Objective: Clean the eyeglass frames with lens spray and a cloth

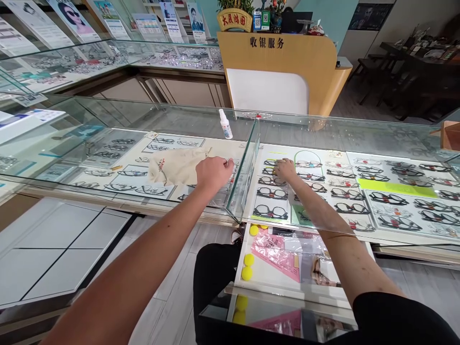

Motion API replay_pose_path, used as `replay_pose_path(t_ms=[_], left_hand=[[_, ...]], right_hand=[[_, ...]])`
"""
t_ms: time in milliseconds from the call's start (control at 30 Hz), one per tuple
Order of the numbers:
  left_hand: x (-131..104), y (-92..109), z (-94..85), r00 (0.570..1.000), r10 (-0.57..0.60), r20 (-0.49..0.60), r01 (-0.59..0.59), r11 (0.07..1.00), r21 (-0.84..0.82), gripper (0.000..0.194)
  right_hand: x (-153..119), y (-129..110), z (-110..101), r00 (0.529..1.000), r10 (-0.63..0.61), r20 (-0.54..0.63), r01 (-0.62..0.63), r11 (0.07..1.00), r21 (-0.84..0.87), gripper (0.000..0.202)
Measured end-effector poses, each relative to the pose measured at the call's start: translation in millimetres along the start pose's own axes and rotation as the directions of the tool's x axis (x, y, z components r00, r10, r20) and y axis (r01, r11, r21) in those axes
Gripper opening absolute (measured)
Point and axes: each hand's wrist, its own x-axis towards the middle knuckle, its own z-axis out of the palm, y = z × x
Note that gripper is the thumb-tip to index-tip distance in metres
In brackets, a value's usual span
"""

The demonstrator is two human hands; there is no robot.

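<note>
My left hand (214,175) is closed with thumb and index finger together, beside the glass divider (244,167). What it pinches, if anything, I cannot make out. A cream cloth pouch (176,166) lies just left of it, partly behind the knuckles. Across the divider, my right hand (285,170) reaches to the left column of eyeglasses in the display case. Its bent fingers are at a dark-framed pair of eyeglasses (269,170), whose right side they cover. More eyeglasses (270,211) sit in rows nearer to me.
A small white bottle (225,125) stands behind my left hand. Below the case, an open drawer (275,285) holds pink packaging (275,251) and yellow discs (247,273). Glass edges surround both forearms. A wooden cashier counter (280,52) stands beyond.
</note>
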Motion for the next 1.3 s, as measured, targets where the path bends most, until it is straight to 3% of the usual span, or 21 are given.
replay_pose_path(t_ms=[200,333,433,533,667,733,767,800,833,867,933,1000,1033,1067,1133,1200,1300], left_hand=[[0,-2,1.4,1.000,0.011,-0.004,-0.011,0.999,-0.032,0.059],[0,-2,2.1,1.000,0.012,-0.002,-0.012,0.999,-0.029,0.059],[0,-1,1.3,1.000,0.007,-0.002,-0.007,1.000,-0.015,0.059],[1,0,0.7,1.000,0.003,0.005,-0.003,1.000,-0.016,0.060],[2,-2,2.0,1.000,0.011,0.003,-0.011,1.000,-0.024,0.059],[3,-3,3.8,1.000,0.018,-0.003,-0.018,0.999,-0.034,0.059],[3,-3,4.8,1.000,0.022,-0.004,-0.023,0.999,-0.041,0.059],[4,-4,5.8,1.000,0.027,-0.004,-0.027,0.998,-0.048,0.059],[4,-5,6.8,0.999,0.032,-0.005,-0.032,0.998,-0.054,0.059],[4,-5,7.7,0.999,0.037,-0.008,-0.037,0.998,-0.059,0.059],[5,-5,9.2,0.999,0.045,-0.019,-0.046,0.997,-0.063,0.060],[6,-5,9.9,0.999,0.042,-0.021,-0.043,0.997,-0.064,0.059],[6,-5,10.0,0.999,0.039,-0.015,-0.040,0.997,-0.064,0.059],[7,-5,9.8,0.999,0.037,-0.006,-0.038,0.997,-0.065,0.060],[7,-5,8.9,0.999,0.040,0.009,-0.039,0.997,-0.068,0.061],[6,-5,7.6,0.999,0.047,0.009,-0.046,0.996,-0.073,0.061],[4,-6,5.7,0.998,0.057,-0.005,-0.057,0.995,-0.086,0.060]], right_hand=[[-21,-20,-26,0.998,-0.058,-0.011,0.059,0.998,0.032,0.051],[-65,-61,-40,0.985,-0.172,-0.012,0.172,0.983,0.069,0.046],[-111,-96,-43,0.950,-0.305,0.065,0.295,0.947,0.123,0.046],[-162,-125,-49,0.862,-0.454,0.226,0.413,0.887,0.208,0.047],[-238,-145,-85,0.639,-0.683,0.353,0.624,0.729,0.281,0.045],[-272,-148,-117,0.515,-0.783,0.349,0.734,0.613,0.292,0.048],[-284,-148,-137,0.471,-0.836,0.281,0.775,0.545,0.321,0.047],[-291,-147,-157,0.444,-0.869,0.216,0.799,0.494,0.342,0.044],[-292,-145,-177,0.450,-0.877,0.168,0.813,0.480,0.330,0.042],[-286,-142,-196,0.494,-0.859,0.136,0.812,0.511,0.281,0.041],[-253,-133,-229,0.645,-0.760,0.085,0.750,0.650,0.121,0.045],[-198,-122,-250,0.820,-0.572,-0.002,0.570,0.819,-0.066,0.051],[-166,-116,-256,0.879,-0.470,-0.078,0.458,0.879,-0.130,0.052],[-132,-109,-258,0.907,-0.397,-0.142,0.374,0.913,-0.164,0.052],[-66,-96,-253,0.912,-0.349,-0.215,0.310,0.930,-0.196,0.046],[-6,-85,-240,0.912,-0.335,-0.235,0.282,0.931,-0.232,0.044],[63,-77,-212,0.951,-0.246,-0.185,0.197,0.948,-0.249,0.047]])
